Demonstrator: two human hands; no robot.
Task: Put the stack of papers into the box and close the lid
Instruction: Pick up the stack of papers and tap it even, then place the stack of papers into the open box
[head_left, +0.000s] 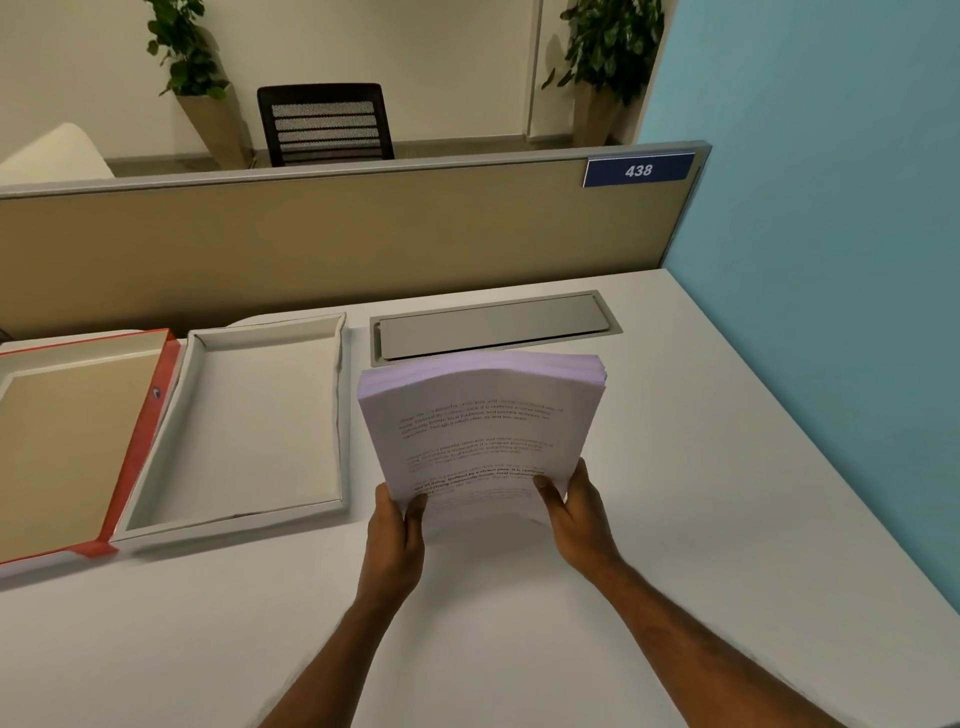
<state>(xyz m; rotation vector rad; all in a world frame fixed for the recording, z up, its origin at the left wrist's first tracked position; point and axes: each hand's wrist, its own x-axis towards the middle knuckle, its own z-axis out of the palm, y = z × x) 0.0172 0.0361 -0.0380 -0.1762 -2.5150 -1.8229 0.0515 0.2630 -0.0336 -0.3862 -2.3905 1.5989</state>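
Near desk (208, 649) is bare, open room around both forearms. Left hand (393, 535) and right hand (579, 512) reach in from the near edge, each pinching a near corner of the papers (480, 426), thumbs on top. Papers tilt up, far edge bowed, right of the box (270, 499). Box sits open just left, lid (135, 452) beside it further left. Cable flap (493, 325) lies beyond the papers, partition (337, 239) at far edge.
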